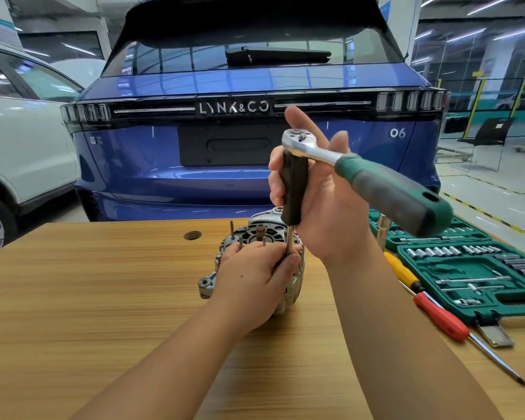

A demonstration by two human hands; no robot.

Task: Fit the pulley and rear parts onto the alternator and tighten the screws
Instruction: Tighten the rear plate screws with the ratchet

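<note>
The silver alternator (208,284) stands rear end up in the middle of the wooden table (88,298), with studs and a shaft sticking up from its back. My left hand (252,281) rests on its near side and pinches the metal shank (289,242) of a driver against it. My right hand (322,201) grips that driver's dark handle (294,189) upright. A ratchet wrench (376,180) with a chrome head and green-grey handle sits on top of the driver and juts to the right. The pulley is not visible.
An open green socket set case (479,274) lies at the table's right edge. A yellow-handled (402,269) and a red-handled screwdriver (443,316) lie beside it. A blue car (249,147) stands just behind the table, a white car (22,153) to the left.
</note>
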